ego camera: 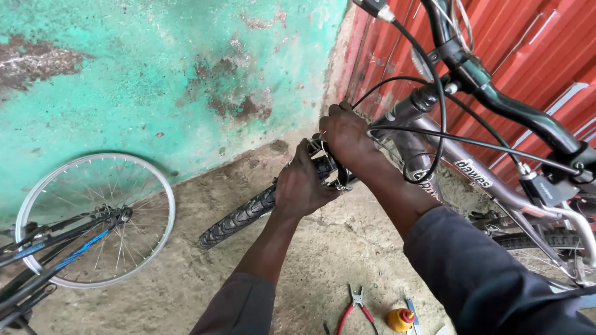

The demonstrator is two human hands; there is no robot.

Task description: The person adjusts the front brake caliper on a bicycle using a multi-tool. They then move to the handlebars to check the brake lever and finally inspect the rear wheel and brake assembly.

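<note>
A grey bicycle (472, 177) stands in front of me with its black front tyre (239, 220) pointing left. My left hand (304, 186) grips the top of the tyre at the front brake (332, 167). My right hand (344, 136) rests over the same brake arms just above it, fingers curled on the metal parts. Black cables (434, 133) loop from the handlebar (515, 108) down past my right wrist. What the fingers pinch is hidden.
A bare spoked rim (99, 220) on a second bicycle stands at the left by the peeling green wall (155, 74). Red-handled pliers (354, 307), a small yellow bottle (400, 319) and a blue tool (411, 313) lie on the concrete floor below. Red corrugated metal (546, 56) is behind.
</note>
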